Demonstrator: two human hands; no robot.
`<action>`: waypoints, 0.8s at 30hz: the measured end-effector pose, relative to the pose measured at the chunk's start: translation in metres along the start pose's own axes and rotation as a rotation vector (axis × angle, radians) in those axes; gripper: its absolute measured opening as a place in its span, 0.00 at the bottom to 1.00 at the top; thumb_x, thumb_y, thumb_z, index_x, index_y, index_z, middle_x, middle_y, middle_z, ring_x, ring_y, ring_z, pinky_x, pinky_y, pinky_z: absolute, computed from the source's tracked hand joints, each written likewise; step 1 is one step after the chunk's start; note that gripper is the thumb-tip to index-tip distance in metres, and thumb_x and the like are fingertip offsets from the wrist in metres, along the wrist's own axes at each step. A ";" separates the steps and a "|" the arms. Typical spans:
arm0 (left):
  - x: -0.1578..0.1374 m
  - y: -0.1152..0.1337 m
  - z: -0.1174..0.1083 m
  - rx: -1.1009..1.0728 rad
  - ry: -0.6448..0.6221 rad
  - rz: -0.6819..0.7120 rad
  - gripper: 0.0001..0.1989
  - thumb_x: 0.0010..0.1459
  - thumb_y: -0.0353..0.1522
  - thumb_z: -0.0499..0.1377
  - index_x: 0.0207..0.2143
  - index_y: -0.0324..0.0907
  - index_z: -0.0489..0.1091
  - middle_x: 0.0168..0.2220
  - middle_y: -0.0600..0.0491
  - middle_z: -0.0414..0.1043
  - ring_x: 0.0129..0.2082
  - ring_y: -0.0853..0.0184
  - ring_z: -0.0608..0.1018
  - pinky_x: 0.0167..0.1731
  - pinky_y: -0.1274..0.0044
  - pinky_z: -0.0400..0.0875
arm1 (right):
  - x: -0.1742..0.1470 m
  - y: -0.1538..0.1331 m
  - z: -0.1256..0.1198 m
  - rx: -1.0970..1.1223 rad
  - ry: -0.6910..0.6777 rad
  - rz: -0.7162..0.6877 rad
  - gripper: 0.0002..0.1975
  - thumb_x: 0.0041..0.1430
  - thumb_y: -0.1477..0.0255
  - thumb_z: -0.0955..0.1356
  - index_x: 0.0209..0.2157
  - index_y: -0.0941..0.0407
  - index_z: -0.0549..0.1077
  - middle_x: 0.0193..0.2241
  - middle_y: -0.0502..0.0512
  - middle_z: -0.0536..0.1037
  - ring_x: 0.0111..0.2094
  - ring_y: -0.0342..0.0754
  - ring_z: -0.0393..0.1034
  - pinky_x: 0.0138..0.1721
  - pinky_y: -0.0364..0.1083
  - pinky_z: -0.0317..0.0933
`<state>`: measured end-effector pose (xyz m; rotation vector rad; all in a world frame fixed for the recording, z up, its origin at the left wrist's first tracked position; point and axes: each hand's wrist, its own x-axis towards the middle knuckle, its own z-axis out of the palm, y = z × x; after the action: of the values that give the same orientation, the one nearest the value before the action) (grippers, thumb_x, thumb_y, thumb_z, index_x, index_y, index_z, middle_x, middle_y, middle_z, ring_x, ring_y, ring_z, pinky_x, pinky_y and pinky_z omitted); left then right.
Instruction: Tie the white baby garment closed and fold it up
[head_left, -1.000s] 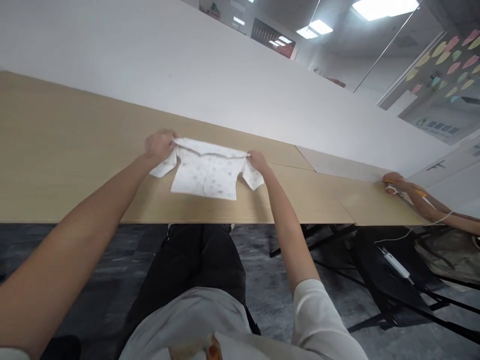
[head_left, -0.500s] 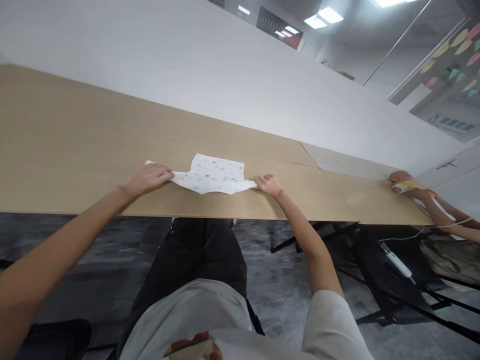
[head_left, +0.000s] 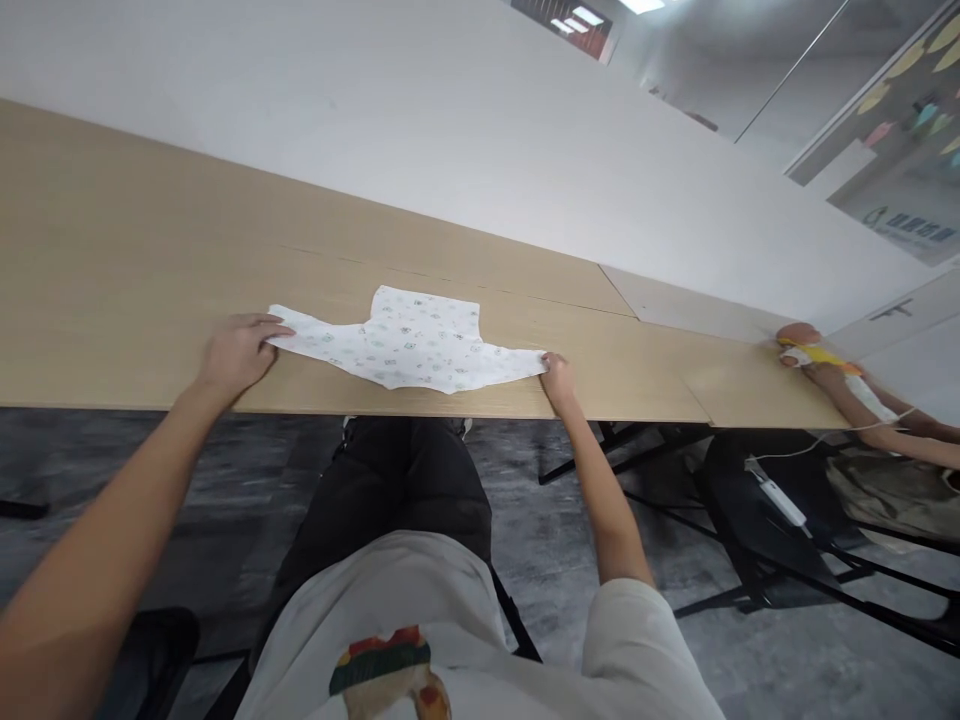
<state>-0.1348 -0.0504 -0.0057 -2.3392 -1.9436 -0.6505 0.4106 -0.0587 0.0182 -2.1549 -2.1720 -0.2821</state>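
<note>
Moved since half a second ago: hands further apart, sleeves now stretched out long; baby top (head_left: 426, 345) spread flatter and wider.
Baby top location: on table (head_left: 120, 290) in front of person, near the front edge, body panel toward wall (head_left: 300, 110).
Left hand (head_left: 238, 352): fingers narrow, pinching cuff end of left sleeve (head_left: 319, 336).
Right hand (head_left: 558, 382): fingers closed on cuff end of right sleeve (head_left: 517, 362); exact thumb placement can't tell.
Cloth feel: likely very light, soft, limp, thin; not fragile, probably not slippery; apt to crease or drag along if one side is tugged.
Best hold: both cuffs or shoulder corners, light pinch, even pull; flat palm for smoothing the body panel.
</note>
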 end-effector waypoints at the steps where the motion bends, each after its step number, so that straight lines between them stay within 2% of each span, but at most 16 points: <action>1: 0.000 0.001 -0.001 -0.003 0.036 -0.027 0.25 0.51 0.34 0.48 0.48 0.41 0.76 0.57 0.47 0.73 0.59 0.58 0.70 0.61 0.66 0.62 | 0.000 0.001 0.002 0.047 0.001 0.083 0.20 0.65 0.80 0.58 0.53 0.60 0.74 0.47 0.67 0.78 0.45 0.54 0.73 0.41 0.46 0.62; 3: 0.000 0.003 -0.002 -0.028 0.115 -0.098 0.25 0.52 0.34 0.48 0.48 0.40 0.76 0.58 0.46 0.71 0.59 0.57 0.70 0.61 0.65 0.61 | 0.001 0.002 0.005 0.121 -0.010 0.203 0.21 0.66 0.78 0.57 0.54 0.59 0.74 0.45 0.66 0.80 0.43 0.54 0.74 0.41 0.46 0.63; 7: -0.001 -0.001 -0.003 -0.151 0.222 -0.256 0.26 0.54 0.33 0.46 0.50 0.40 0.75 0.59 0.46 0.71 0.59 0.56 0.70 0.60 0.63 0.64 | 0.003 0.002 0.008 0.220 0.029 0.294 0.20 0.67 0.76 0.58 0.53 0.58 0.75 0.43 0.66 0.81 0.41 0.54 0.75 0.41 0.46 0.62; 10: 0.002 -0.009 -0.001 -0.291 0.213 -0.361 0.26 0.55 0.32 0.46 0.50 0.39 0.76 0.55 0.49 0.75 0.57 0.58 0.72 0.59 0.65 0.65 | 0.005 0.003 0.010 0.310 0.112 0.380 0.19 0.64 0.78 0.59 0.50 0.61 0.76 0.44 0.67 0.80 0.41 0.53 0.74 0.41 0.45 0.62; 14: 0.008 -0.011 -0.001 -0.380 0.157 -0.476 0.27 0.61 0.35 0.44 0.52 0.33 0.74 0.56 0.45 0.75 0.56 0.59 0.74 0.59 0.68 0.64 | 0.006 0.010 0.013 0.463 0.247 0.543 0.18 0.60 0.79 0.61 0.49 0.64 0.75 0.43 0.68 0.79 0.41 0.53 0.73 0.42 0.46 0.63; 16: 0.009 -0.007 -0.004 -0.302 0.076 -0.490 0.29 0.63 0.42 0.45 0.56 0.35 0.73 0.58 0.44 0.73 0.57 0.54 0.73 0.58 0.64 0.64 | 0.006 0.014 0.015 0.548 0.312 0.605 0.18 0.59 0.79 0.61 0.49 0.65 0.75 0.41 0.68 0.80 0.41 0.53 0.73 0.43 0.46 0.63; 19: 0.008 -0.001 -0.010 -0.204 -0.053 -0.447 0.34 0.61 0.51 0.50 0.59 0.39 0.70 0.58 0.44 0.72 0.57 0.51 0.72 0.56 0.61 0.65 | 0.006 0.018 0.017 0.648 0.377 0.668 0.19 0.59 0.79 0.60 0.49 0.64 0.74 0.40 0.66 0.80 0.40 0.54 0.73 0.44 0.47 0.63; 22: 0.008 0.002 -0.012 -0.123 -0.095 -0.355 0.34 0.59 0.52 0.53 0.59 0.39 0.71 0.61 0.44 0.70 0.58 0.51 0.71 0.59 0.60 0.62 | 0.006 0.021 0.020 0.720 0.435 0.711 0.19 0.59 0.80 0.58 0.47 0.64 0.74 0.39 0.67 0.79 0.40 0.54 0.74 0.44 0.47 0.63; 24: 0.009 0.001 -0.012 -0.084 -0.098 -0.314 0.33 0.59 0.51 0.54 0.58 0.40 0.72 0.62 0.45 0.68 0.60 0.50 0.69 0.60 0.58 0.61 | 0.005 0.024 0.022 0.749 0.500 0.639 0.18 0.62 0.77 0.57 0.44 0.64 0.74 0.36 0.66 0.80 0.38 0.54 0.74 0.42 0.48 0.63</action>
<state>-0.1360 -0.0459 0.0086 -2.1663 -2.4010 -0.6549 0.4359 -0.0498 -0.0008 -1.9008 -1.0109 0.0422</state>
